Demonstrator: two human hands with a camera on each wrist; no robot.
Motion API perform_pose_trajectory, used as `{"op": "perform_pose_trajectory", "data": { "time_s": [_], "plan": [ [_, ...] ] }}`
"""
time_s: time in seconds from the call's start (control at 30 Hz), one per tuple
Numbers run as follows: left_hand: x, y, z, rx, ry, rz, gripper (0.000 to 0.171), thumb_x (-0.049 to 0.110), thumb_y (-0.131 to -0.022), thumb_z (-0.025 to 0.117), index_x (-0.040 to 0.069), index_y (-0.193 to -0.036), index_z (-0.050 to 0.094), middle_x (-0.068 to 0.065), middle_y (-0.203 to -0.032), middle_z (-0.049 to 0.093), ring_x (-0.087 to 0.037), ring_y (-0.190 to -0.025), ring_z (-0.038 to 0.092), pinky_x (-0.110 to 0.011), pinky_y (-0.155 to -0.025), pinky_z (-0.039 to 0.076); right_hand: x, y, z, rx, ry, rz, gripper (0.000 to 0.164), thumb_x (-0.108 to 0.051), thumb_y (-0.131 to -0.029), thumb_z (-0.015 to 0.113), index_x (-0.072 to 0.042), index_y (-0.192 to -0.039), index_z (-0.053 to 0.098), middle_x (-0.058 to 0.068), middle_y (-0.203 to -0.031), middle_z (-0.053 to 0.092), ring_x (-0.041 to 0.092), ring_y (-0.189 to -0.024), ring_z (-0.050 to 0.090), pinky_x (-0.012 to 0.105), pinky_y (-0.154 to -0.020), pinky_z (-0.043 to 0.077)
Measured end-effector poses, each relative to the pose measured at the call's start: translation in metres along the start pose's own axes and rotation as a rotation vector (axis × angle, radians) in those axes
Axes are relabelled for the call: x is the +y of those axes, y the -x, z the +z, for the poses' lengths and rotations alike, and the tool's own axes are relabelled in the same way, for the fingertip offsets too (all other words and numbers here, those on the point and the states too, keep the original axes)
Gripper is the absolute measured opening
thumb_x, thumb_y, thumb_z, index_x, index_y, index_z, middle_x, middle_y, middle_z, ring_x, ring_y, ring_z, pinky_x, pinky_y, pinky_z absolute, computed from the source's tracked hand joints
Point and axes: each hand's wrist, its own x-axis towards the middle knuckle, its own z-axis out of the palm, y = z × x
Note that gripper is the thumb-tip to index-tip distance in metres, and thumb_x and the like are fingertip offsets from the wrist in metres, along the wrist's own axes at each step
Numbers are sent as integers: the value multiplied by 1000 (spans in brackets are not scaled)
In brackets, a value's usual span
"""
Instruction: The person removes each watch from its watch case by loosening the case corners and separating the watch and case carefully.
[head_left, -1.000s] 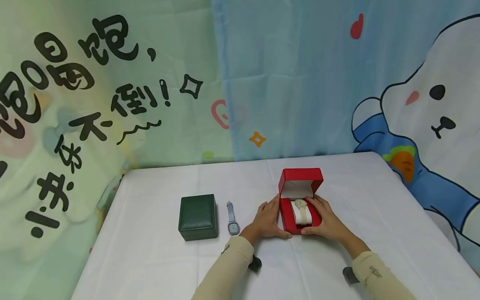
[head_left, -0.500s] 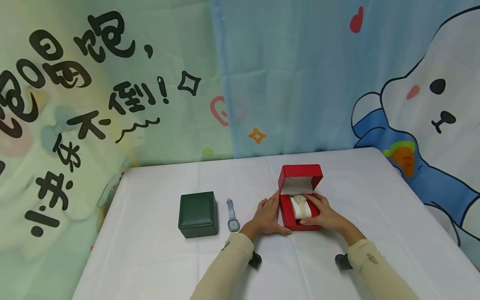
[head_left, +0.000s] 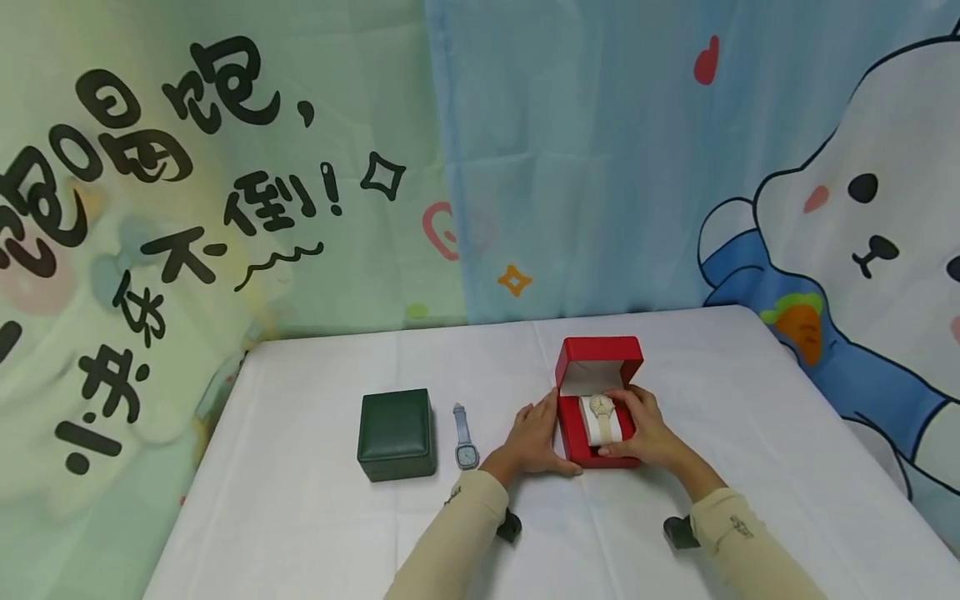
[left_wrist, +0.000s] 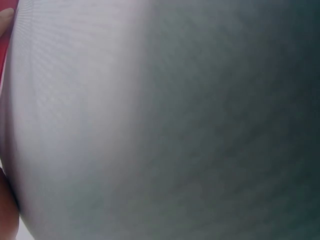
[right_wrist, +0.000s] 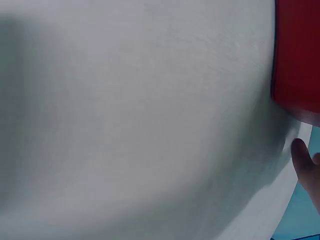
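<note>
We're at the white-draped worktop [head_left: 300, 533], printed green-and-blue curtain [head_left: 570, 167] behind!
Inside the open, square red box [head_left: 573, 433], we see the right hand [head_left: 648, 429] pinching the white cushion [head_left: 588, 427] under a cream-strapped watch [head_left: 602, 406]; the left hand [head_left: 534, 437] rests alongside, fingers extended.

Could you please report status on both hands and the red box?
Left hand on left side of open red box. Right hand spanning white cushion, cream watch on it. Green box, blue watch off left, seemingly unobtrusive.
</note>
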Motion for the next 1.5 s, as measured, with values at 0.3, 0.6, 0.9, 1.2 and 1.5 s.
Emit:
{"op": "perform_pose_trajectory", "data": {
  "time_s": [0.3, 0.6, 0.9, 1.2, 1.5],
  "plan": [
    [1, -2, -1, -10, -24, -2, 114, 50, -68, 73, 12, -147, 1, 1, -153, 17, -12, -138, 19, -35, -113, 16, -8, 10, -4, 92, -26, -37, 85, -22, -68, 79, -6, -133, 28, 30, -139, 10, 47, -125, 17, 64, -95, 31],
    [-5, 4, -2, 10, 1, 2, 114, 50, -67, 73, 13, -148, 1, 2, -153, 18, -12, -139, 19, -37, -114, 15, -24, 19, 4, 141, 7, -59, 86, -21, -67, 81, -4, -134, 28, 27, -139, 22, 45, -125, 26, 59, -92, 39],
    [-16, 24, -8, -26, 20, 2, 112, 52, -67, 73, 11, -147, 7, -2, -153, 17, -15, -140, 19, -33, -113, 19, -47, 22, 19, 122, -43, -106, 86, -22, -67, 81, -5, -134, 28, 21, -131, 40, 38, -115, 43, 56, -92, 42],
    [-24, 44, -39, -19, 278, -19, 109, 39, -73, 74, 11, -147, -1, -4, -151, 22, -18, -138, 24, -34, -111, 25, -64, 9, 35, 113, 12, -149, 85, -19, -68, 80, -2, -134, 29, 22, -131, 39, 38, -117, 39, 59, -93, 39],
    [-38, 66, -69, 107, 338, 136, 106, 27, -73, 77, 18, -148, 3, -5, -148, 29, -21, -133, 35, -33, -104, 37, -86, -5, 57, 50, -25, -242, 85, -19, -66, 81, -3, -133, 31, 21, -128, 43, 34, -107, 47, 49, -85, 49]
  ]
}}
